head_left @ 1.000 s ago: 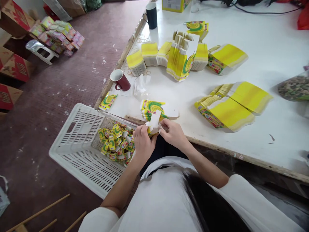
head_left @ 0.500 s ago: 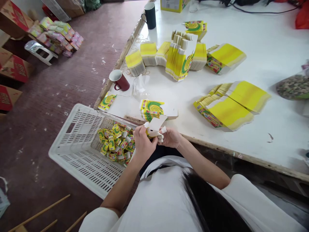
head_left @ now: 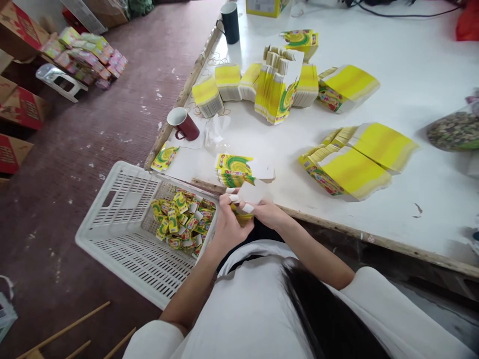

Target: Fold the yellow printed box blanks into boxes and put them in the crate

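Observation:
Both hands meet at the table's front edge over a small yellow-green carton [head_left: 243, 212] that is partly folded. My left hand [head_left: 227, 224] grips it from the left with the fingers curled round it. My right hand [head_left: 266, 213] pinches it from the right, taped fingertips on its white flap [head_left: 250, 192]. Just behind the hands lies a short stack of flat cartons [head_left: 235, 169] on the white table [head_left: 392, 219]. To the left, below the table edge, a white plastic basket [head_left: 123, 234] holds several folded small cartons [head_left: 181, 219].
A red mug [head_left: 183, 124] and a dark mug [head_left: 229, 22] stand along the table's left edge. Bundles of flat yellow cartons [head_left: 275, 87] and two fanned stacks [head_left: 359, 162] lie farther back and right. Cardboard boxes [head_left: 18, 104] and packets [head_left: 88, 55] sit on the floor at left.
The carton's white flap, first raised upright between the hands, has been pressed down. Both hands have closed in on the carton and shifted slightly right.

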`<state>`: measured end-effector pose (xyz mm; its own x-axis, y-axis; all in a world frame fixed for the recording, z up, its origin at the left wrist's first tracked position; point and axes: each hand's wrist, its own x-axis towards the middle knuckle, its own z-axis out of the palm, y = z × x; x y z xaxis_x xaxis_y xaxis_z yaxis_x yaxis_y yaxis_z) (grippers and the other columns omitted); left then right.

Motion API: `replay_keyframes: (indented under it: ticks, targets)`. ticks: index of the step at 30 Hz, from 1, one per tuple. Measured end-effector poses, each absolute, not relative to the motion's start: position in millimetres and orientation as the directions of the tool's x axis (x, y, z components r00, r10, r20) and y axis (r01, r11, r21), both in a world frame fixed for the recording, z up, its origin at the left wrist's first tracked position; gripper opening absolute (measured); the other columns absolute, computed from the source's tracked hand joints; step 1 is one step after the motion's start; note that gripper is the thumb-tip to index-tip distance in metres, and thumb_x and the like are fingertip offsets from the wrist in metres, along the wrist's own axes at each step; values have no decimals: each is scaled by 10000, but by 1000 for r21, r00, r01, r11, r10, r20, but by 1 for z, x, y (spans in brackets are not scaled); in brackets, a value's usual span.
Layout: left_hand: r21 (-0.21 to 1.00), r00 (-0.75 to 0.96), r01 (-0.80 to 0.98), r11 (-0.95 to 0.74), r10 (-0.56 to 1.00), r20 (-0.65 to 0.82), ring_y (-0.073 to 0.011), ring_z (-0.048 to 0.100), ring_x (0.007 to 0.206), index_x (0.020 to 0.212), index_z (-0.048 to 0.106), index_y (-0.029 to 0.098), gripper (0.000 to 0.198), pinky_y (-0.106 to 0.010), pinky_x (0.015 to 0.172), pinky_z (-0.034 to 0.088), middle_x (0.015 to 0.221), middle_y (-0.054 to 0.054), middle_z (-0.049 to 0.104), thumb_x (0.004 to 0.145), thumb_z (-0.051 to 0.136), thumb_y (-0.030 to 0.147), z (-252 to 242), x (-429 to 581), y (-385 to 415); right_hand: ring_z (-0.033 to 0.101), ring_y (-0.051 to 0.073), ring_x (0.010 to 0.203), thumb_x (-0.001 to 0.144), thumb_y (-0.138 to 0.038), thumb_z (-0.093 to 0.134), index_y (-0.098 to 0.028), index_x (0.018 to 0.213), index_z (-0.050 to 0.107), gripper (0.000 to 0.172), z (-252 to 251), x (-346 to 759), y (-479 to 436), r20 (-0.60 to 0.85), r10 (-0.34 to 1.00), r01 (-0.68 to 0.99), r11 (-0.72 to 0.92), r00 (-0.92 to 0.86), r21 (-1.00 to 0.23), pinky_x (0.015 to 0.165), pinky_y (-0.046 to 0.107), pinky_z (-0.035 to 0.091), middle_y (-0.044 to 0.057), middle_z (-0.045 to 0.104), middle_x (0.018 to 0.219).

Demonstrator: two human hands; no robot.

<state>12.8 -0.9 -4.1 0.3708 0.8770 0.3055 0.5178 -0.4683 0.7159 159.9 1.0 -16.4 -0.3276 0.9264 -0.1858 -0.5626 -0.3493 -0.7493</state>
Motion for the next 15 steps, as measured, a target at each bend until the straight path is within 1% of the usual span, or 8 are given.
replay_keyframes:
  ticks: [3, 5, 7, 9, 11, 13, 15]
  targets:
    - [717, 378, 516, -469, 876, 300, -251, 585, 1142, 1224, 318, 246, 596, -412, 955, 513, 1207, -107, 486, 751, 677, 193, -1, 16, -3, 650, 267, 1165, 639, -614, 872, -226, 1192, 685, 701, -15, 155, 7, -225, 900, -540, -408, -373, -736, 1084, 411, 470, 69, 740, 1188]
    - [737, 371, 523, -429, 893, 256, -245, 579, 1139, 1187, 334, 251, 545, -400, 954, 512, 1182, -94, 488, 766, 676, 204, 2, 15, -2, 653, 261, 1157, 657, -667, 834, -227, 1173, 693, 692, -20, 155, 8, -226, 896, -541, -415, -381, -732, 1085, 401, 468, 72, 738, 1191]
    - [764, 364, 525, -375, 910, 197, -227, 581, 1065, 1143, 345, 251, 486, -377, 911, 520, 1109, -68, 485, 786, 674, 231, 5, 13, 0, 650, 259, 1161, 734, -785, 682, -234, 1172, 694, 704, -25, 156, 6, -219, 896, -556, -415, -386, -720, 1068, 400, 479, 81, 735, 1191]
    - [784, 367, 526, -330, 919, 141, -210, 575, 993, 1126, 343, 248, 483, -356, 861, 524, 1064, -50, 475, 788, 687, 260, 8, 11, 3, 633, 262, 1190, 806, -839, 527, -234, 1197, 683, 737, -27, 159, 2, -198, 905, -534, -386, -376, -752, 1067, 411, 478, 88, 726, 1199]
    - [788, 382, 538, -299, 920, 88, -210, 579, 982, 1129, 332, 250, 548, -355, 841, 525, 1075, -48, 483, 747, 725, 259, 10, 10, 5, 613, 268, 1215, 862, -800, 495, -221, 1225, 667, 705, -23, 163, -2, -157, 924, -412, -301, -348, -860, 1086, 427, 462, 90, 713, 1218]
    - [785, 404, 558, -270, 914, 28, -214, 599, 967, 1116, 315, 256, 590, -360, 819, 529, 1072, -43, 505, 705, 736, 222, 9, 11, 7, 599, 276, 1226, 922, -703, 502, -208, 1260, 646, 617, -15, 166, -7, -91, 939, -223, -172, -331, -960, 1107, 444, 443, 93, 691, 1268]
    - [776, 434, 568, -273, 901, -1, -213, 614, 915, 1094, 302, 263, 566, -362, 776, 533, 1033, -31, 517, 704, 707, 198, 7, 11, 9, 578, 286, 1266, 960, -576, 518, -209, 1347, 592, 538, -7, 167, -10, -21, 941, -57, -43, -338, -997, 1128, 460, 429, 102, 647, 1363]
